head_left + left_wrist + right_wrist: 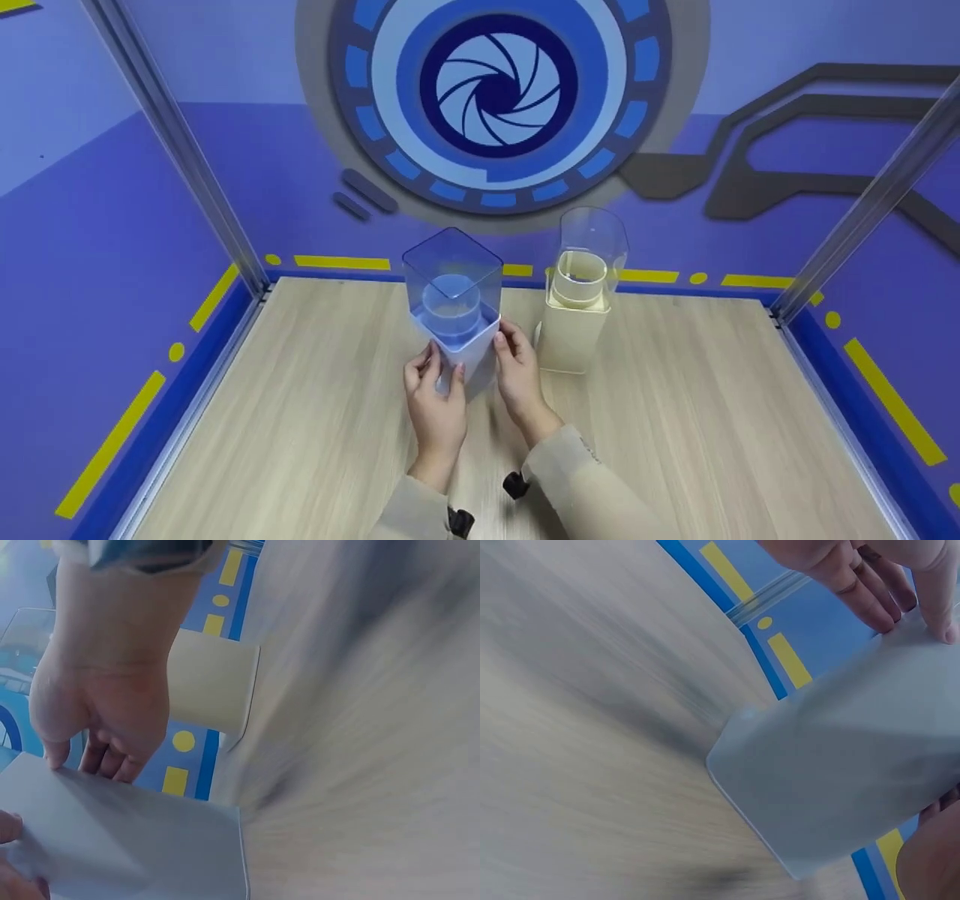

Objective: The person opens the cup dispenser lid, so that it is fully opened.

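A box-shaped container (472,364) has a pale blue-white lower body, a clear square upper part and a round collar inside. My left hand (437,409) holds its front left side, thumb on the face and fingers at the corner. On the right side, my right hand (519,371) grips the wall just below the clear part. The left wrist view shows the container's smooth flat side (150,832), with my right hand (105,712) at its edge. In the right wrist view, fingers of my left hand (862,577) touch the body, whose rounded base edge shows.
A similar cream container (574,337) with a clear upper part stands just right of my right hand. The wood-grain table (300,420) runs back to a printed blue wall (262,172). Metal posts (180,142) rise at its back corners.
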Tool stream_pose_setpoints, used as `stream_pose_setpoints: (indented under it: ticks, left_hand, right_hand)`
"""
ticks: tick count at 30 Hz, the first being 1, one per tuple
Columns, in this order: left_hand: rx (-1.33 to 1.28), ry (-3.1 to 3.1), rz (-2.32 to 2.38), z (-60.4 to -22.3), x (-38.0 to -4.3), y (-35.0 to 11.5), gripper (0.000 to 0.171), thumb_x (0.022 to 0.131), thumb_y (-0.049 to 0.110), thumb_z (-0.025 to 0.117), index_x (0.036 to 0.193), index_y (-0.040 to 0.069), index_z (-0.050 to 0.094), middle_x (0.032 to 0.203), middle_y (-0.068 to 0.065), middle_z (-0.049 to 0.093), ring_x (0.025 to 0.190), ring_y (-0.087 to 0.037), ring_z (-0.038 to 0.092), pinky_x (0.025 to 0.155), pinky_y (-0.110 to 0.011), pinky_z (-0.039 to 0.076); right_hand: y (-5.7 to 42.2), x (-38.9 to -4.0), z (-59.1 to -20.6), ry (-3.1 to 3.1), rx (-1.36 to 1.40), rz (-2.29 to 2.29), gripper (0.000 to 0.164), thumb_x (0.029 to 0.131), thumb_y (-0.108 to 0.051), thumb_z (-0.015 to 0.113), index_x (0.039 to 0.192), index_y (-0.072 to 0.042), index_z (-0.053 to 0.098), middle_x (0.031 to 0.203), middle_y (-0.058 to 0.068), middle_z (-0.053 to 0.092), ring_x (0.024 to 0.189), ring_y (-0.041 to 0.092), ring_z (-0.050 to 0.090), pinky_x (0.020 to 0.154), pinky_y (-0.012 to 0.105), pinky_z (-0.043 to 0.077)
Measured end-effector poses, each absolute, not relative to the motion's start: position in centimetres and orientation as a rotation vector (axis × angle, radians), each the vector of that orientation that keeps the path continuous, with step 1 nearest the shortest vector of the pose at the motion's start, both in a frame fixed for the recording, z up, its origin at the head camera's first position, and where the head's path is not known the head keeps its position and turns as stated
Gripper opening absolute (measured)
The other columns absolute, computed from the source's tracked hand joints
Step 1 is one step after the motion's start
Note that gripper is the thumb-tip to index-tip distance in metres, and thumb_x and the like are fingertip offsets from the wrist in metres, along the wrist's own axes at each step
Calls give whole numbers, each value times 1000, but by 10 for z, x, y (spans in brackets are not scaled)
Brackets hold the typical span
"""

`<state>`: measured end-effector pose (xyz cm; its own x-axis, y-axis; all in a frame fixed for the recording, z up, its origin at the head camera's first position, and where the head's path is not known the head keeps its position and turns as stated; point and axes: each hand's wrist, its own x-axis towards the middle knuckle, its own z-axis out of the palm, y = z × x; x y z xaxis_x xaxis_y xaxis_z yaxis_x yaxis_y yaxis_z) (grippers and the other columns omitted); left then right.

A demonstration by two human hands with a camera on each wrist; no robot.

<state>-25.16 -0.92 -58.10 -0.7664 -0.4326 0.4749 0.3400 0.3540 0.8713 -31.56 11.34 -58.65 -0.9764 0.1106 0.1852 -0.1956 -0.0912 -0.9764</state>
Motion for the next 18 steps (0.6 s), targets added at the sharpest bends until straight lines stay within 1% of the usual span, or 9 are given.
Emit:
stream_pose_setpoints:
  ticks: [6,10,13,16,18]
  left_hand:
    - [37,-1982,-1499,-580,-244,-17,54,99,-5,81,149,-14,64,142,-27,63,138,-49,68,116,-48,60]
    - [-2,-2025,-1561,-577,-240,-26,52,100,-6,80,149,-15,63,145,-27,63,139,-48,69,116,-43,60]
    - [-28,-2060,-1626,-573,-240,-34,53,102,-3,79,151,-13,62,146,-26,64,139,-46,70,117,-42,59]
    - [-54,-2095,-1675,-569,-242,-42,53,103,0,79,152,-11,62,147,-25,64,139,-44,71,118,-42,60]
    - [-75,-2118,-1697,-568,-242,-46,52,103,1,78,152,-11,62,147,-24,64,140,-44,70,118,-42,60]
  right_hand:
    - [114,-300,-591,-1985,49,2151,40,119,-10,52,156,4,58,153,23,65,146,32,60,129,44,49]
    - [114,-290,-594,-1976,20,2131,39,119,-9,53,156,3,58,151,22,67,141,25,63,121,29,53]
    - [114,-284,-596,-1941,15,2134,39,118,-8,55,155,3,59,149,21,67,135,18,64,114,21,53]
    - [113,-277,-596,-1917,10,2128,38,117,-7,57,155,2,59,147,21,67,129,14,63,110,19,54]
    - [112,-272,-596,-1914,-7,2111,38,117,-7,58,154,1,60,145,20,67,127,14,63,108,20,54]
